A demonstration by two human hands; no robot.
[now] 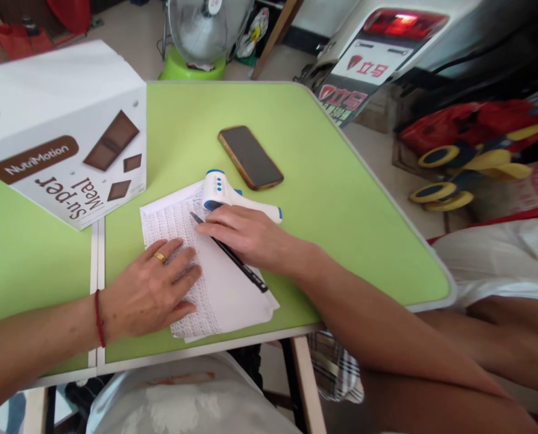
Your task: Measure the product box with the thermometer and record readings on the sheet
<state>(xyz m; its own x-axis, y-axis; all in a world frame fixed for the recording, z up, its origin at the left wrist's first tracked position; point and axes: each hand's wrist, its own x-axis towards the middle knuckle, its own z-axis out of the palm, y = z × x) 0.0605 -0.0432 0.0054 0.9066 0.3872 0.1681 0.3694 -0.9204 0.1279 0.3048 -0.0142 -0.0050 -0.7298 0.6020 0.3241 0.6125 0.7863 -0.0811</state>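
A sheet of paper [228,301] with dense rows of handwriting on its left side lies over other sheets on the green table. My left hand [153,286] rests flat on it, fingers spread, with a gold ring and a red cord at the wrist. The fingers of my right hand [250,238] close on a black pen [239,263] near its tip, which points up and left; the other end slants toward me. Just beyond that hand, partly covered by it, lies a white and blue infrared thermometer [215,188].
Farther back on the table [341,241] lies a smartphone [250,157]. A white NutriMotion box [61,175] stands at the left. Behind the table are a fan [199,30] and a vehicle's rear end [368,60]. Another person's leg [512,325] is at the right.
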